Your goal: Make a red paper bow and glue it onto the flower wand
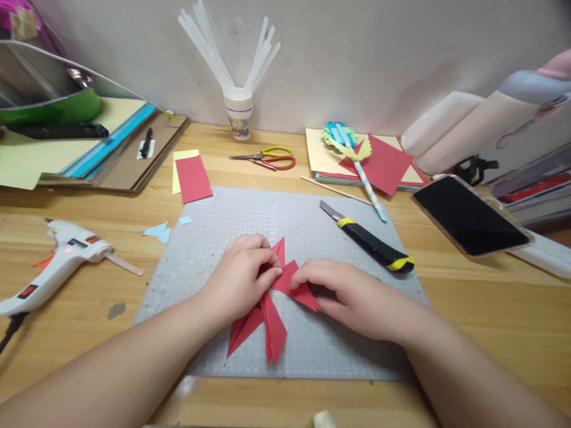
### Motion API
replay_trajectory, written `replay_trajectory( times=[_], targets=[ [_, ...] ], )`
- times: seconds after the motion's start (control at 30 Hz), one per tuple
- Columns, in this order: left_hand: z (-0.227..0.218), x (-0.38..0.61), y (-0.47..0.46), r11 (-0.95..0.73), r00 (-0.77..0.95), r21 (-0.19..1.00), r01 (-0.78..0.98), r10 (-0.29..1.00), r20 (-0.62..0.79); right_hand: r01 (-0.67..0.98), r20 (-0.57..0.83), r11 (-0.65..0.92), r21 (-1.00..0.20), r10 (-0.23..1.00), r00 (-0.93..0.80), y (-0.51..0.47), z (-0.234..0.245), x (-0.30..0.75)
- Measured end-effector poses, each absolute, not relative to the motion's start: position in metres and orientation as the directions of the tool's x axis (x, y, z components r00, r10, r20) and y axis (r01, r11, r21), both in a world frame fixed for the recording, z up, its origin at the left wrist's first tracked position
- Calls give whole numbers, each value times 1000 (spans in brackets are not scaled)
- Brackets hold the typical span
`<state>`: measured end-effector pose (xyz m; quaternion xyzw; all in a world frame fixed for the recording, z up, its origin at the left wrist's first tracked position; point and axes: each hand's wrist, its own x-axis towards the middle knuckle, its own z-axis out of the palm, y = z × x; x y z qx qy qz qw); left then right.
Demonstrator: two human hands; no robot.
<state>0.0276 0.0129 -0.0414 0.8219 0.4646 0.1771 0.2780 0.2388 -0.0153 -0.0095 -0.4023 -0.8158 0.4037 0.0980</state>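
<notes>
Behind a light-brown wooden table (473, 339) stands a plain pale wall (357, 71). On the table lies a grey cutting mat with a grid (227, 220), and on its near half is a folded red paper with several pointed flaps (276, 324), between the person's 2 bare hands. The left hand (247, 270) has its fingers bent, and its thumb and forefinger pinch the red paper near the middle. The right hand (348, 291) pinches the flap on the right side, with its fingers curled over it.

Beyond the right hand, a black and yellow utility knife (370, 241) lies diagonally on the mat, its blade exposed. To the left, off the mat, there is a white glue gun (66, 261) with a translucent stick in its back. Farther away are yellow and red-handled scissors (272, 159) and a white printed paper cup (239, 119) holding long translucent sticks (207, 47). At the right lies a flat phone with a black screen (473, 215).
</notes>
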Motion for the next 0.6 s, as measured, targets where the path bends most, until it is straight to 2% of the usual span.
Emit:
replay_trajectory(
  times=[0.1,0.17,0.23,0.33,0.43,0.6],
  targets=[
    [-42,27,12,-421,506,622,660,861,47,714,-23,578,-395,771,-637,-20,-18,230],
    [-42,27,12,-424,504,626,654,862,58,703,104,688,-179,724,-682,-24,-25,230],
    [-42,27,12,-427,505,634,645,861,66,631,204,773,-73,630,-749,-27,-33,232],
    [-40,26,12,-422,502,655,626,862,75,586,255,807,-64,581,-773,-31,-41,235],
    [-35,20,13,-406,502,688,601,862,70,630,261,755,-182,655,-709,-32,-45,234],
    [-30,10,12,-456,617,683,570,787,10,626,288,699,-347,714,-638,-31,-45,231]
  ],
)
